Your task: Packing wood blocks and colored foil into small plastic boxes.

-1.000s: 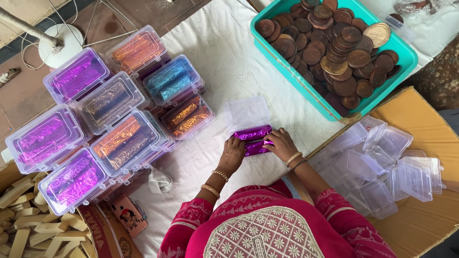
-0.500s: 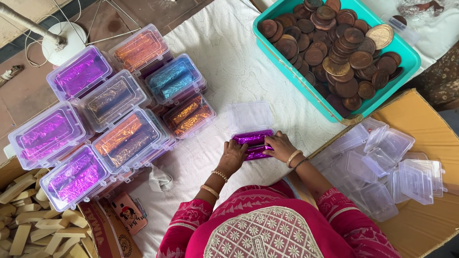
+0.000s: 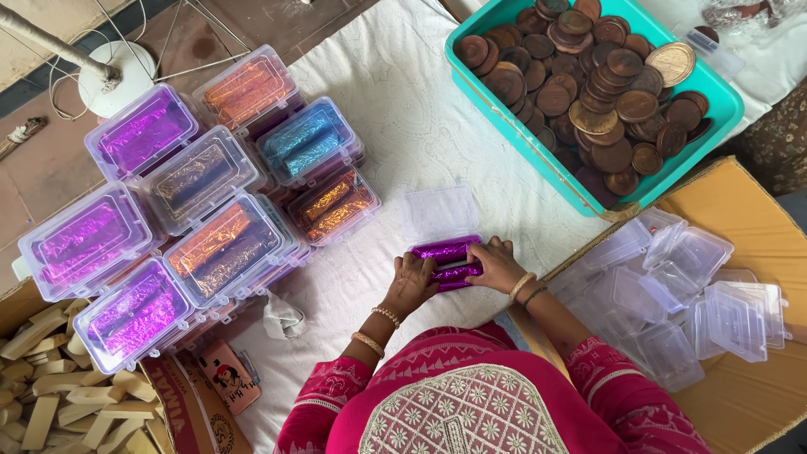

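A small clear plastic box lies open on the white cloth, its lid tipped back. Inside it lie purple foil-wrapped rolls. My left hand presses on the left end of the rolls. At their right end, my right hand has its fingers curled over them. Both wrists wear bangles.
Stacks of closed clear boxes with purple, orange, blue and dark foil rolls sit at left. A teal tub of brown discs stands at the upper right. Empty clear boxes fill a cardboard carton at right. Pale sticks lie lower left.
Both hands have stayed on the purple rolls in the open box, shifting only slightly; the view has drifted a little.
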